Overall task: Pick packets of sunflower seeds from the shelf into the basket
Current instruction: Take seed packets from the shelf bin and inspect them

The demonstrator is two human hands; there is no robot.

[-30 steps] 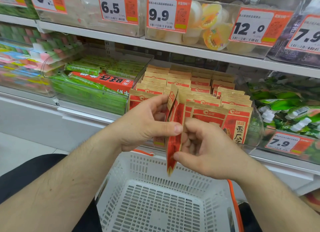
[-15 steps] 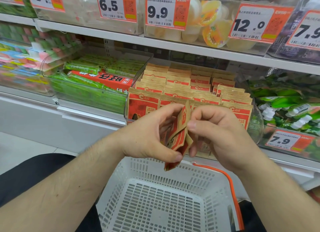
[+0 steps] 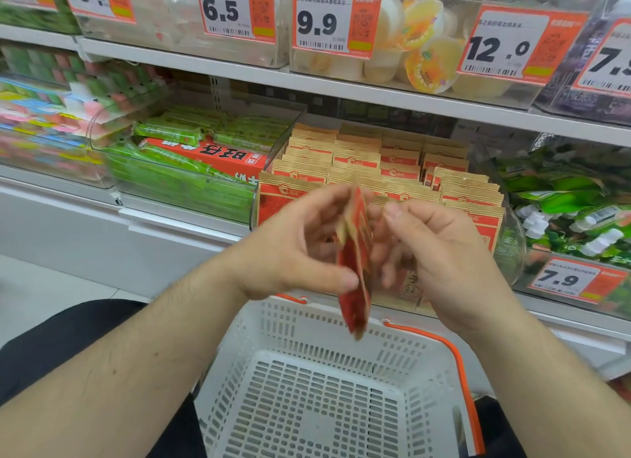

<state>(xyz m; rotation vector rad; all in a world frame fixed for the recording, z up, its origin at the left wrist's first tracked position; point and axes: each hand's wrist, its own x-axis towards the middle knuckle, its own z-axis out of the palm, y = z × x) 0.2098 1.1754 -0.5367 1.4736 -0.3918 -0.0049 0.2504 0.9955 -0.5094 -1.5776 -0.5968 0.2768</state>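
Brown-and-red sunflower seed packets (image 3: pixel 396 165) stand in rows in a clear shelf bin (image 3: pixel 512 239). My left hand (image 3: pixel 297 249) pinches a few of these packets (image 3: pixel 355 263) edge-on between thumb and fingers, and they hang above the far rim of the white basket (image 3: pixel 273 321). My right hand (image 3: pixel 444 256) is just right of the held packets with its fingers loosely curled and blurred. A small gap seems to separate it from them. The basket's slotted floor (image 3: pixel 307 406) shows below both hands.
The basket's orange handle (image 3: pixel 456 358) lies along its right side. A bin of green snack bars (image 3: pixel 184 184) with a red box (image 3: pixel 211 153) sits to the left and green bags (image 3: pixel 573 198) to the right. Jelly cups (image 3: pixel 426 51) fill the shelf above. My dark-trousered legs flank the basket.
The right hand has come off the packets and spread slightly to the right. The left hand keeps the bunch, which now hangs more upright and lower, over the basket rim.
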